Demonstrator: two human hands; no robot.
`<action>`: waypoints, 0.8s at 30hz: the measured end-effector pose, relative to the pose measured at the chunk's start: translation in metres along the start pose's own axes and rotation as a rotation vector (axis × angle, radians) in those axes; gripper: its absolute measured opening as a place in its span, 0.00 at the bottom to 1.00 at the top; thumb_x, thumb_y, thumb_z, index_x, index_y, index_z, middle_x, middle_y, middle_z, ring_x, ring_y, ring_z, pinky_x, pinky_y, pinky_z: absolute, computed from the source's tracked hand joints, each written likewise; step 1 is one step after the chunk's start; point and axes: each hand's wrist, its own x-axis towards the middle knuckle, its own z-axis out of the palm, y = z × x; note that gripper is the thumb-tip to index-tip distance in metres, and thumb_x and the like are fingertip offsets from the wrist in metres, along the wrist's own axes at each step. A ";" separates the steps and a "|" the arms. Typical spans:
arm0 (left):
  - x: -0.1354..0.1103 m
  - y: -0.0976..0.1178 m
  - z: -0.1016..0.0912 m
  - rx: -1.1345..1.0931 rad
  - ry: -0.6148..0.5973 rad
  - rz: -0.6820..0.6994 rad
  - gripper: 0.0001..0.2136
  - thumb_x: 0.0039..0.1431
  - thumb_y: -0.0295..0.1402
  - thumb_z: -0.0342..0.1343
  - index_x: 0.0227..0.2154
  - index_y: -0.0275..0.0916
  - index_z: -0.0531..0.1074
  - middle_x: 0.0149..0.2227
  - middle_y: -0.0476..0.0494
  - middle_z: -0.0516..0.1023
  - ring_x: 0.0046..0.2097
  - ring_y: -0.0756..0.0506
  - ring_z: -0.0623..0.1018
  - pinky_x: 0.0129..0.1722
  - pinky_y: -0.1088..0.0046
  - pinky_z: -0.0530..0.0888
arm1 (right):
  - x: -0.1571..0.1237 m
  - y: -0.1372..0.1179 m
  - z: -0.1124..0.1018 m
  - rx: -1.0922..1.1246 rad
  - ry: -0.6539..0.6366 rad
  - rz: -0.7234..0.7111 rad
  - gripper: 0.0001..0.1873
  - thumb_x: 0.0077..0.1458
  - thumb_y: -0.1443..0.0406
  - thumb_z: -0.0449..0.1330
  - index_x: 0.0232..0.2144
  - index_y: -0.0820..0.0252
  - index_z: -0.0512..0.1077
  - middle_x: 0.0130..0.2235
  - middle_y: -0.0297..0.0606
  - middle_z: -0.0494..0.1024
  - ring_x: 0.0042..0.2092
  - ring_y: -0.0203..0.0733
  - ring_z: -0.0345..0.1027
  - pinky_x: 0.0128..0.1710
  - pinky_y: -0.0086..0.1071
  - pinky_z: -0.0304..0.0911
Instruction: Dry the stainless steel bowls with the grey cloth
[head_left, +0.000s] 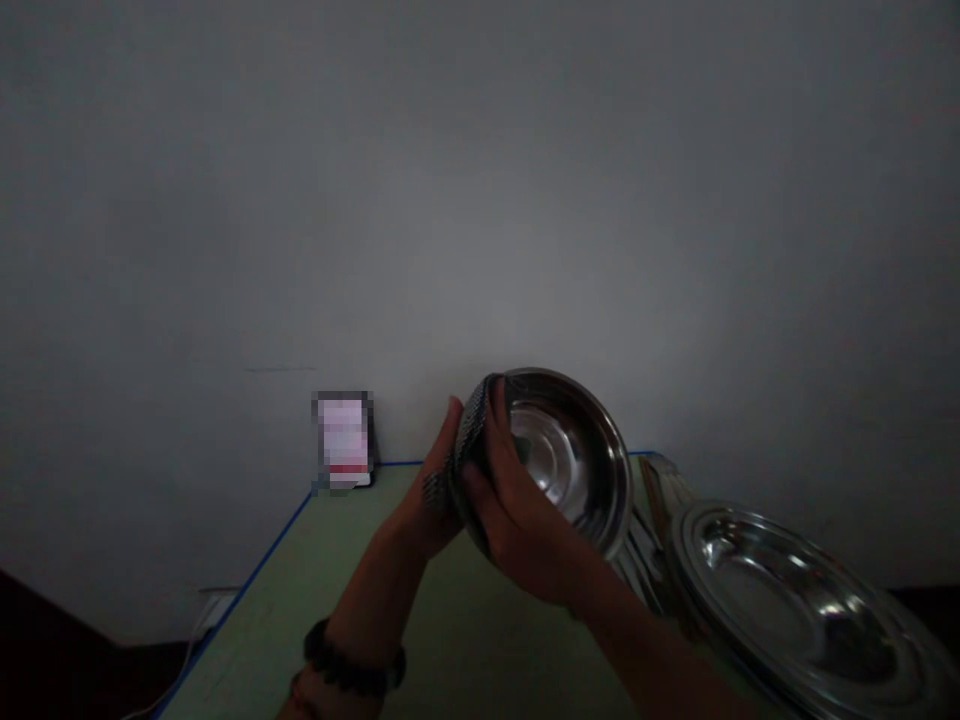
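A shiny metal bowl [604, 440] is held tilted above the green table, its inside turned towards me. My left hand [429, 505] is closed around the left side of the bowl from outside, thumb up, with most of its fingers hidden. A dark checked cloth [472, 425] is folded over the left rim. My right hand [525, 530] reaches across the bowl's mouth and presses the cloth against the rim, fingers bent over it. Dark beads circle my left wrist.
On the right lie large oval metal plates [772, 600], with several pieces of cutlery [641, 560] beside them. A phone-like device [345, 440] with a blurred screen leans on the wall at the back left. The green table [300, 600] has a blue edge and meets a grey wall [480, 200].
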 end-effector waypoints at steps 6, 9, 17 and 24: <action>0.000 0.015 0.010 0.026 0.373 0.306 0.13 0.54 0.44 0.60 0.23 0.40 0.76 0.24 0.48 0.81 0.45 0.40 0.81 0.51 0.65 0.76 | 0.001 -0.008 -0.013 0.024 -0.226 -0.119 0.34 0.67 0.66 0.45 0.70 0.64 0.36 0.71 0.44 0.47 0.71 0.43 0.38 0.69 0.43 0.45; 0.001 0.021 0.008 0.026 0.478 0.434 0.11 0.53 0.42 0.61 0.21 0.42 0.74 0.18 0.53 0.76 0.41 0.41 0.82 0.49 0.66 0.77 | 0.000 -0.007 -0.020 0.000 -0.331 -0.139 0.28 0.68 0.66 0.44 0.68 0.67 0.49 0.68 0.45 0.58 0.67 0.41 0.53 0.66 0.38 0.52; -0.004 0.029 0.001 0.147 0.385 0.523 0.17 0.56 0.44 0.57 0.44 0.40 0.76 0.39 0.46 0.84 0.52 0.38 0.78 0.51 0.62 0.74 | -0.005 0.023 -0.019 -0.547 -0.241 0.011 0.26 0.68 0.63 0.43 0.62 0.70 0.62 0.65 0.47 0.62 0.68 0.51 0.51 0.67 0.53 0.47; -0.001 0.017 0.008 0.158 0.157 0.358 0.25 0.56 0.42 0.56 0.56 0.40 0.70 0.47 0.42 0.83 0.52 0.34 0.78 0.51 0.59 0.73 | 0.003 0.058 -0.022 -0.760 0.006 0.076 0.29 0.65 0.67 0.44 0.67 0.71 0.51 0.70 0.44 0.46 0.71 0.54 0.37 0.68 0.59 0.35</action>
